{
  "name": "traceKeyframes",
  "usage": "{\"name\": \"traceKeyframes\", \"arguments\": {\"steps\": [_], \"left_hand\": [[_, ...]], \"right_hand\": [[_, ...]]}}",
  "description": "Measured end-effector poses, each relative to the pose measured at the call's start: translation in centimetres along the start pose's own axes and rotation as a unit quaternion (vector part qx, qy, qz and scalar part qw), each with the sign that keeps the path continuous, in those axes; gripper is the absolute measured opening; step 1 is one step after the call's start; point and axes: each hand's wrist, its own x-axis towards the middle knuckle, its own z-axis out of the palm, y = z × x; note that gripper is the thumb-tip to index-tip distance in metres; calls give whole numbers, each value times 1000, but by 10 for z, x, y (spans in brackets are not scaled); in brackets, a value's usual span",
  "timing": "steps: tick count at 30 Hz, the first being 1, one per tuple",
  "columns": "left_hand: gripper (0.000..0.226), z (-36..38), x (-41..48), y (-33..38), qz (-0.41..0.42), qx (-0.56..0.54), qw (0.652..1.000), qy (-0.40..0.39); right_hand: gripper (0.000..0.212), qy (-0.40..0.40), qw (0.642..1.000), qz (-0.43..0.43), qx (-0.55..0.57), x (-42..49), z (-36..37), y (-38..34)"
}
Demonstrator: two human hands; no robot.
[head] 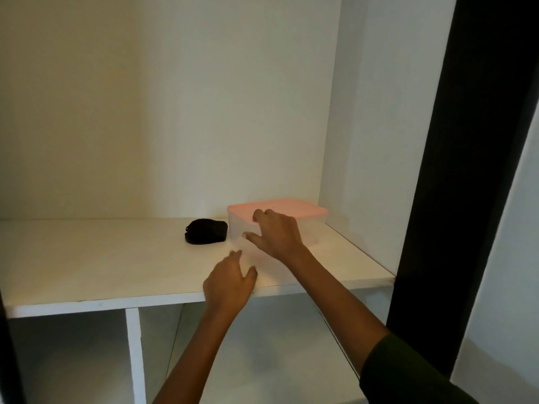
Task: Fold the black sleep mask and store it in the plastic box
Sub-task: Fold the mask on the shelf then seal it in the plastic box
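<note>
The black sleep mask (206, 231) lies bunched on the white shelf (102, 258), just left of the plastic box (315, 228). The box is clear with a pink lid (291, 209) on top and stands at the shelf's right end. My right hand (274, 234) reaches over the box's front left corner, fingers spread, fingertips on the lid's edge and thumb against the front wall. My left hand (230, 279) hovers over the shelf's front edge, below the box's left corner, fingers apart and holding nothing.
The shelf sits inside a white wardrobe with a back wall and a right side panel (364, 141) close to the box. Below are lower compartments split by a white divider (134, 354). A dark door edge (455, 170) stands at the right.
</note>
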Motion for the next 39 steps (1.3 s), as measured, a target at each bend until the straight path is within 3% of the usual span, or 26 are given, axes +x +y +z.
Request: {"name": "traceKeyframes", "arguments": {"steps": [5, 11, 20, 24, 28, 32, 36, 39], "left_hand": [[110, 8, 40, 4, -39, -46, 997, -40], [139, 16, 93, 11, -44, -229, 967, -102], [109, 25, 133, -6, -91, -348, 927, -107], [110, 24, 140, -11, -73, -371, 917, -129], [101, 29, 140, -15, -48, -420, 900, -111], [75, 34, 144, -18, -4, -425, 899, -105], [83, 36, 147, -22, 0, -439, 892, -106], [77, 39, 148, -27, -4, -437, 894, -101]], "right_hand": [[39, 73, 994, -70, 39, 6, 13, 26], [38, -6, 982, -53, 182, 15, 10, 37], [34, -10, 990, -124, 67, 58, 26, 24], [34, -21, 989, -134, 62, 72, 30, 23], [37, -47, 982, -75, 166, 78, 32, 30], [40, -93, 943, 15, 320, 77, 36, 39], [46, -106, 943, 17, 316, 74, 37, 37], [49, -96, 955, 20, 279, 71, 43, 34]]}}
